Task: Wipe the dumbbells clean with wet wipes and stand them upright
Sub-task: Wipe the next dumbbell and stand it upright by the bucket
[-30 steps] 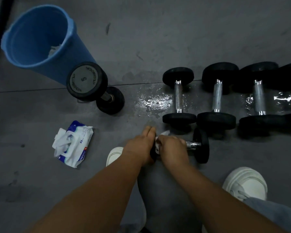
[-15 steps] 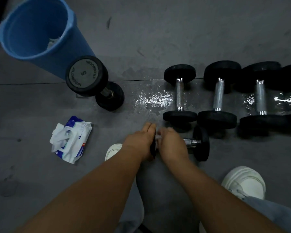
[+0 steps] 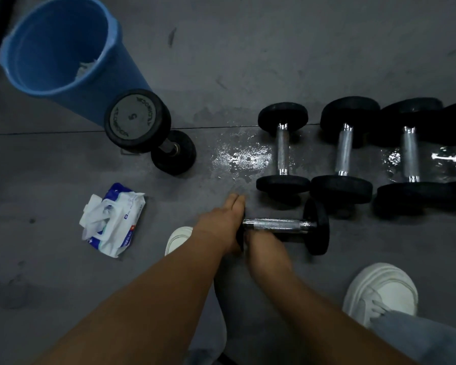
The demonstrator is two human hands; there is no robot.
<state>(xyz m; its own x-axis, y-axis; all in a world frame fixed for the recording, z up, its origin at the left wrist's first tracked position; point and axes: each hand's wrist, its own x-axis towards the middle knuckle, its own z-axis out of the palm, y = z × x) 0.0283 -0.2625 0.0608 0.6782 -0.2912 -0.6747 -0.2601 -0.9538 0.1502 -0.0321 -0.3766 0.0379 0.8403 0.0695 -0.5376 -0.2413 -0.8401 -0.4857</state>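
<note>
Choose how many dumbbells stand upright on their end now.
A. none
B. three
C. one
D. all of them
C: only the dumbbell marked 5, beside the blue bin, stands on its end; the row of dumbbells and the nearest dumbbell lie on their sides.

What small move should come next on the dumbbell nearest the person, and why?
Probably shift the right hand to the dumbbell's right head to wipe it: the dumbbell lies on its side, the left hand braces its left end with straight fingers, the right hand sits low beside that end, and neither touches the right head.
</note>
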